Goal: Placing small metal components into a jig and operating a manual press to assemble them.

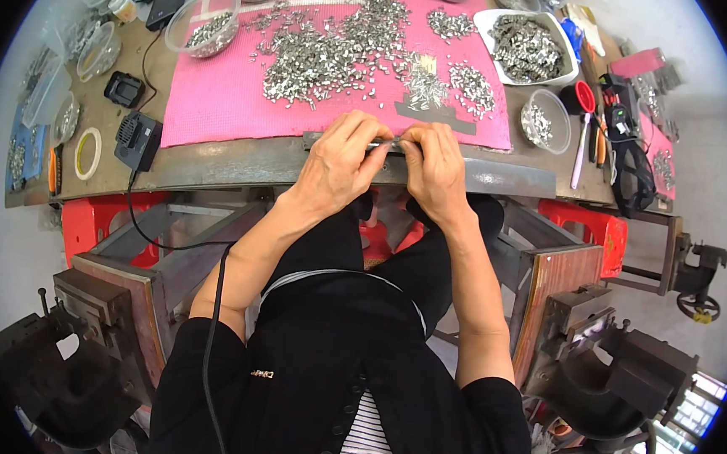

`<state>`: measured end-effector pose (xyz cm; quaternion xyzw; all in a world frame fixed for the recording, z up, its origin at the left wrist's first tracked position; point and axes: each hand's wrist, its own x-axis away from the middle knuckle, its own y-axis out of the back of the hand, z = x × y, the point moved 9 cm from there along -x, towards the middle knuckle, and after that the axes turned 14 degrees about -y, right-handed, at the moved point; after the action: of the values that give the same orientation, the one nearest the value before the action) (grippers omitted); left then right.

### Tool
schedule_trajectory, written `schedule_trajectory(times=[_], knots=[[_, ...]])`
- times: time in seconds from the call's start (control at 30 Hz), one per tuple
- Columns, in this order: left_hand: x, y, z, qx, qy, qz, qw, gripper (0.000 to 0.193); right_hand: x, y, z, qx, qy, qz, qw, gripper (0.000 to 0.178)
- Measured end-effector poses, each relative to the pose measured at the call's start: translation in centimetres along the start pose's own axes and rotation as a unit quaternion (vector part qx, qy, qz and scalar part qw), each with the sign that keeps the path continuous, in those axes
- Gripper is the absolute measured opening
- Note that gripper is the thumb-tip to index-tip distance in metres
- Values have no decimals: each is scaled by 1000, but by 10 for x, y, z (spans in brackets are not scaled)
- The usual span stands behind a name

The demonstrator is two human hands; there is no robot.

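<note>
Both hands meet at the front edge of the bench. My left hand (341, 162) is closed in a pinch on a thin metal piece (384, 144), too small to name more exactly. Thumb and fingers of my right hand (436, 171) are pinched together at the right end of that piece; whether they hold a separate part, I cannot tell. Just beyond the hands, a big heap of small silvery metal parts (333, 60) is spread over the pink mat (212, 107). Slim metal pins (426, 90) lie in a bunch beyond my right hand, near a grey strip (455, 124).
A white tray (484, 23) of metal parts and a clear round tub (566, 131) stand at the right, beside a red-headed tool (584, 97). A black device (138, 139) trails a cable on the left. Bench vises (75, 367) flank me.
</note>
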<state>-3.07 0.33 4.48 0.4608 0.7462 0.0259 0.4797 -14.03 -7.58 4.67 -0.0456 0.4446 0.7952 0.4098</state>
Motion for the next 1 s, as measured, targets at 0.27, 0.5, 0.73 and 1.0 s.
schedule_trajectory(times=[0.27, 0.5, 0.73, 1.0], knots=[[-43, -7, 9, -124, -87, 51, 987, 11, 9, 11, 3, -14, 16, -64, 998, 19], [-67, -59, 42, -152, -89, 201, 964, 11, 15, 20, -37, -122, -148, -90, 977, 12], [-69, -76, 41, -186, -136, 253, 940, 11, 14, 20, -33, -95, -133, -105, 981, 9], [-62, -39, 46, -11, -14, 147, 989, 10, 14, 20, -33, -95, -138, -111, 980, 9]])
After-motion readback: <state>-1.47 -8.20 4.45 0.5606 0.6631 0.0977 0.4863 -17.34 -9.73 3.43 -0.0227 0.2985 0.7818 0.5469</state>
